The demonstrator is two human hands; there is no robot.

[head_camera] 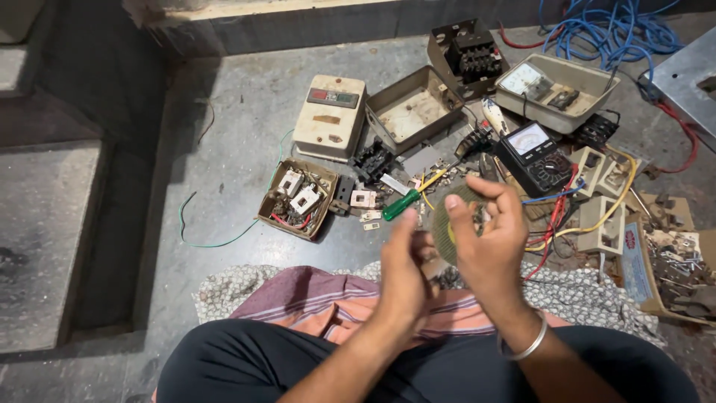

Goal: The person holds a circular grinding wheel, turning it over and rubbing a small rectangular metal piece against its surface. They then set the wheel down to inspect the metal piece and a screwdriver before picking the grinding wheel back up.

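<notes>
My right hand [488, 239] grips a round greenish abrasive disc [446, 224] by its edge, thumb on its face, and also seems to hold a small dark part I cannot make out. My left hand [405, 261] is blurred just left of the disc, fingers raised close to it; whether it holds anything is unclear. A silver bangle [526, 347] sits on my right wrist. Both hands hover above my lap and a striped cloth [313, 298]. A green-handled screwdriver [406, 201] lies on the floor just beyond my hands.
On the grey floor: a beige switch box [330, 116], an open metal tray [410, 112], a black multimeter [535, 157], a cardboard box of switches [297, 198], a contactor [470, 56], blue wire coil [611, 30], a box of screws [675, 261], loose wires.
</notes>
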